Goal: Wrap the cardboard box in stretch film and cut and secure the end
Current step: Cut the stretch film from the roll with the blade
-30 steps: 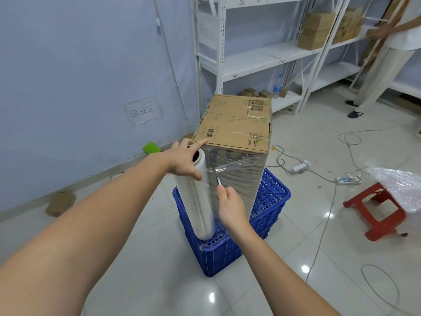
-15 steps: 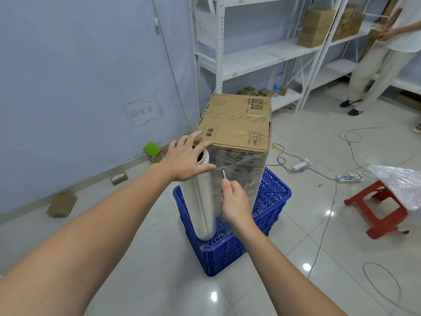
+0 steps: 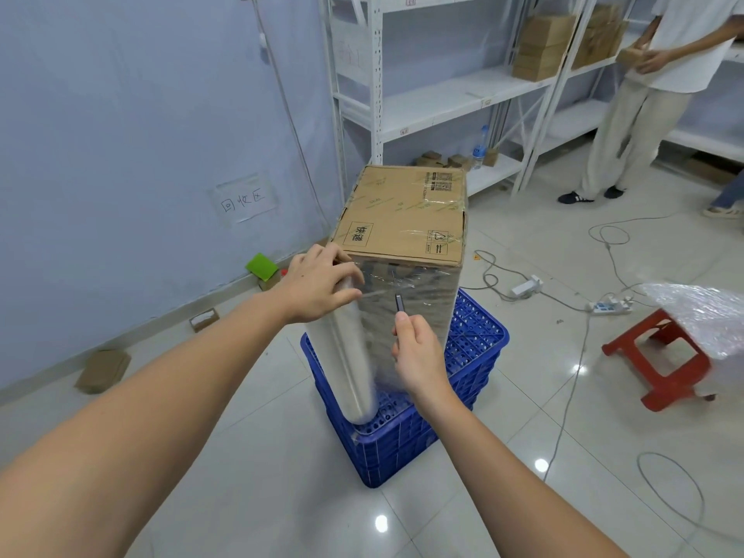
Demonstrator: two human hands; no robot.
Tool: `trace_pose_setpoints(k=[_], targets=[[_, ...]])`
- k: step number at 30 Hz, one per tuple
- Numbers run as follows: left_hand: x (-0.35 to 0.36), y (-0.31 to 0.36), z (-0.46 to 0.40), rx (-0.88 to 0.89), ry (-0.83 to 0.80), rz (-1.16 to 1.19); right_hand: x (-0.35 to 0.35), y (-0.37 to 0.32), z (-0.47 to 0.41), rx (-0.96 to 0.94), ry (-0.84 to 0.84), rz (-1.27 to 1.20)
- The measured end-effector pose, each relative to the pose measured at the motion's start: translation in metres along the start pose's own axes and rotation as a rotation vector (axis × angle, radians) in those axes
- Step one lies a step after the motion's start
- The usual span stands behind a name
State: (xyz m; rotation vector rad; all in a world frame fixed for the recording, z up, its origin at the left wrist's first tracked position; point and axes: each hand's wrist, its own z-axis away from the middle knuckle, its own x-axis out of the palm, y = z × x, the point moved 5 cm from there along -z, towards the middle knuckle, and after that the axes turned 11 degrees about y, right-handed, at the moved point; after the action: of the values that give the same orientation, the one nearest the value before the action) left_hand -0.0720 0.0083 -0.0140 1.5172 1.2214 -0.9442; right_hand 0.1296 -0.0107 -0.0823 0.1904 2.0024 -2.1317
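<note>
Cardboard box (image 3: pixel 402 219) glossy-filmed | left hand (image 3: pixel 322 283) grips cylindrical roll (image 3: pixel 354 364) | right hand (image 3: pixel 418 352) pinches cutter (image 3: pixel 399 303)

"回收区" on wall sign (image 3: pixel 244 200); "快递" on cardboard box (image 3: pixel 402 219).

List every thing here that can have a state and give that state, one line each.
cardboard box: upright on the crate, flaps taped shut, sides wrapped in film.
stretch film roll: upright, lower end on the crate, film running to the box, uncut.
left hand: grips the roll's top.
right hand: holds the cutter.
cutter: tip up, at the film.
blue crate: on the floor, carrying the box.
red stool: upright, bubble wrap on it.
</note>
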Motion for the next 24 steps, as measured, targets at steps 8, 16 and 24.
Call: trace_pose_setpoints(k=[8,16,24], targets=[[-0.005,0.0,0.002,-0.098,-0.03,0.097,0.003,-0.003,0.002,0.003,-0.02,-0.015],[-0.008,-0.001,0.001,-0.155,-0.03,0.161,0.008,0.001,0.002,0.037,-0.035,-0.038],[-0.012,-0.005,-0.001,-0.226,0.01,0.249,0.015,0.005,0.005,0.061,-0.049,-0.059]])
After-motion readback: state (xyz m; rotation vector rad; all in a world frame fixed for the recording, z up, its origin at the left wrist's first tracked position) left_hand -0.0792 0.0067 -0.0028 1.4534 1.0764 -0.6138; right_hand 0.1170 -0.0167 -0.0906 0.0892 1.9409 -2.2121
